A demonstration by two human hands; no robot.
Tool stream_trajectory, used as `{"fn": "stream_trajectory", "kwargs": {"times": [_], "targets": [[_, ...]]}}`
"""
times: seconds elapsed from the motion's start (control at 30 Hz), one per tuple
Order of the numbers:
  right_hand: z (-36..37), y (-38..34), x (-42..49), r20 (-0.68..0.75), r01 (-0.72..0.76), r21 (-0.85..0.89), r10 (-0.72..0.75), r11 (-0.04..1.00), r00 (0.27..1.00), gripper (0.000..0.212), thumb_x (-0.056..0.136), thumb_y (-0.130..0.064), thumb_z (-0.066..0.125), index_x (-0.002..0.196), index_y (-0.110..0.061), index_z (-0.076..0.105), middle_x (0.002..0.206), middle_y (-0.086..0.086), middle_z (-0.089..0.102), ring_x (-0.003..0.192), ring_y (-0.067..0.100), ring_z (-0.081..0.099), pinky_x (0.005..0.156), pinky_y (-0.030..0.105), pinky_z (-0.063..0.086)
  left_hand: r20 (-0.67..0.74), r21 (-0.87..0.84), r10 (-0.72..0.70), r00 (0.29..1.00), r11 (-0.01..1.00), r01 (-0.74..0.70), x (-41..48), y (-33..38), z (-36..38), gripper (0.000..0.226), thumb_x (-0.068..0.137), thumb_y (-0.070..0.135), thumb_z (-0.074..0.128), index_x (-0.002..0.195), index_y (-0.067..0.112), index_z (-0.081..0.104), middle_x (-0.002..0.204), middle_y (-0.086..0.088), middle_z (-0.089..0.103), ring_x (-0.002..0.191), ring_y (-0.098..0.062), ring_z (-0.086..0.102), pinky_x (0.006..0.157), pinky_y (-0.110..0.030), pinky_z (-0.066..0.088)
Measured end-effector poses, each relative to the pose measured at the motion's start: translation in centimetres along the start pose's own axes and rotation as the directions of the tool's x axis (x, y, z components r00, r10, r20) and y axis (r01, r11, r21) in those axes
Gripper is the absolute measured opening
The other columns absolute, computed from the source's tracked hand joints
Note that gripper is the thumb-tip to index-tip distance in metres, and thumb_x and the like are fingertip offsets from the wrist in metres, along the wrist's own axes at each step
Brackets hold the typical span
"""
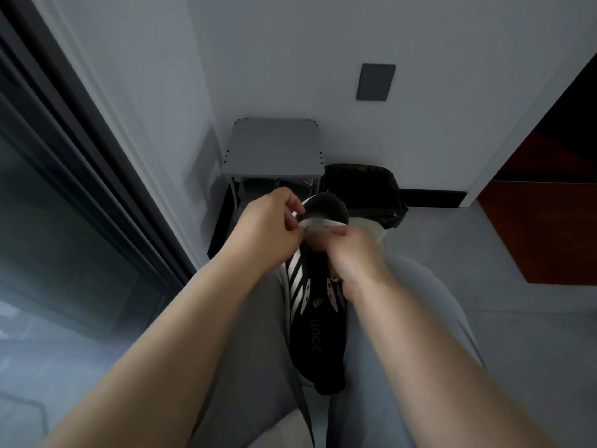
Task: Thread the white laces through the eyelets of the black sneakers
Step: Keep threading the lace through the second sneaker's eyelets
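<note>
A white lace (308,228), blurred, is pinched by the left hand (271,226) near the toe of the black sneaker (318,321). The shoe's side is gripped by the right hand (353,258). The sneaker is held between two grey knees. Behind it, a grey rack (274,147) and a black bin (365,189) are set against the white wall (452,92).

We have one view only, worn on the head, facing forward and steeply down along both forearms. It sits close: left hand (271,227) and right hand (352,253) meet mid-frame over the black sneaker (318,321), the wall (290,59) filling the top.
</note>
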State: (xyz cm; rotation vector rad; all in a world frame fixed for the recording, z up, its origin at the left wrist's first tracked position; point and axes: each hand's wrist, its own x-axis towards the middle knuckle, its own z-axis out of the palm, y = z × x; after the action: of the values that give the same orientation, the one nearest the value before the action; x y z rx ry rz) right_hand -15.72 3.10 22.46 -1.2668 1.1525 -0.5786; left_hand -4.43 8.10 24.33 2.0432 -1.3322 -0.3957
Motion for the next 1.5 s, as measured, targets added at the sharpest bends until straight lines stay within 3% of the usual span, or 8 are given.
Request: {"fn": "stream_trajectory", "kwargs": {"times": [0.33,0.53,0.7,0.83,1.03,1.13,1.23,1.5], "targets": [[1.2,0.7,0.5,-0.095,0.14,-0.204,-0.162,0.969,0.982,0.02,0.08,-0.01,0.061,0.065,0.002,0.066,0.06,0.022,0.058,0.056,0.02,0.049,0.055,0.033,0.041,-0.126,-0.095,-0.065,0.99,0.994,0.053,-1.3,-0.5,1.2,0.016,0.078,0.014,0.07,0.089,0.02,0.061,0.071,0.01,0.062,0.066,0.003,0.056,0.059,-0.006,0.04],[0.9,0.7,0.1,-0.107,0.248,-0.345,-0.301,0.905,0.948,0.022,0.084,-0.011,0.057,0.063,-0.012,0.064,0.066,0.015,0.068,0.062,0.029,0.063,0.057,0.034,0.05,-0.126,-0.086,-0.083,0.989,0.994,0.072,-1.0,-0.1,1.6,0.016,0.08,0.011,0.065,0.089,0.022,0.059,0.07,0.009,0.06,0.067,0.001,0.053,0.058,-0.002,0.037],[0.4,0.1,-0.7,-0.066,0.113,-0.157,-0.124,0.981,0.99,0.028,0.086,-0.006,0.052,0.066,-0.019,0.066,0.064,0.008,0.065,0.055,0.016,0.06,0.052,0.029,0.049,-0.094,-0.068,-0.065,0.993,0.996,0.059,-1.2,-0.2,2.0,0.015,0.082,0.009,0.062,0.094,0.019,0.061,0.07,0.01,0.058,0.071,-0.006,0.056,0.062,-0.01,0.039],[-0.1,-0.6,-0.9,0.047,-0.12,0.096,0.116,0.988,0.992,0.03,0.087,0.001,0.046,0.069,-0.013,0.065,0.056,0.005,0.059,0.027,0.005,0.033,0.031,0.015,0.022,-0.108,-0.018,0.004,0.994,1.0,-0.006,-1.2,-0.5,2.4,0.022,0.08,0.005,0.06,0.098,0.018,0.059,0.072,0.009,0.056,0.073,-0.01,0.052,0.06,-0.011,0.036],[-0.7,-0.9,-1.3,0.213,-0.103,-0.055,0.113,0.993,0.97,0.028,0.089,0.0,0.047,0.075,-0.018,0.064,0.049,0.004,0.059,0.026,0.003,0.028,0.029,0.014,0.019,-0.078,-0.041,0.033,0.996,0.998,-0.036,-1.1,-1.7,1.7,0.02,0.078,0.006,0.065,0.088,0.022,0.059,0.075,0.012,0.061,0.086,-0.013,0.054,0.066,-0.013,0.036],[-0.9,-0.5,-1.4,0.217,0.047,-0.138,-0.016,0.989,0.976,0.022,0.088,-0.003,0.058,0.074,-0.018,0.066,0.056,0.005,0.063,0.034,0.001,0.048,0.039,0.014,0.038,-0.035,-0.098,0.031,0.999,0.995,-0.034,-1.1,-1.8,1.2,0.017,0.08,0.008,0.065,0.09,0.021,0.06,0.075,0.013,0.061,0.081,-0.006,0.055,0.069,-0.016,0.04],[-1.1,-0.1,-0.7,0.127,0.217,-0.391,-0.181,0.894,0.975,0.018,0.084,-0.014,0.065,0.067,-0.018,0.07,0.064,0.002,0.068,0.065,0.015,0.065,0.067,0.028,0.051,-0.002,-0.156,0.035,0.999,0.987,-0.035,-1.3,-1.5,1.4,0.017,0.082,0.013,0.064,0.096,0.02,0.059,0.08,0.014,0.06,0.079,0.001,0.055,0.071,-0.014,0.041],[-2.0,-0.9,-0.9,0.197,0.388,-0.785,-0.398,0.483,0.896,0.012,0.086,-0.019,0.057,0.078,-0.019,0.065,0.072,-0.003,0.062,0.072,0.02,0.058,0.058,0.027,0.044,0.077,-0.148,0.012,0.997,0.989,-0.001,-2.0,-0.6,2.1,0.046,0.063,0.031,0.063,0.105,0.035,0.045,0.103,0.016,0.052,0.1,-0.007,0.051,0.098,-0.045,0.038]]}}
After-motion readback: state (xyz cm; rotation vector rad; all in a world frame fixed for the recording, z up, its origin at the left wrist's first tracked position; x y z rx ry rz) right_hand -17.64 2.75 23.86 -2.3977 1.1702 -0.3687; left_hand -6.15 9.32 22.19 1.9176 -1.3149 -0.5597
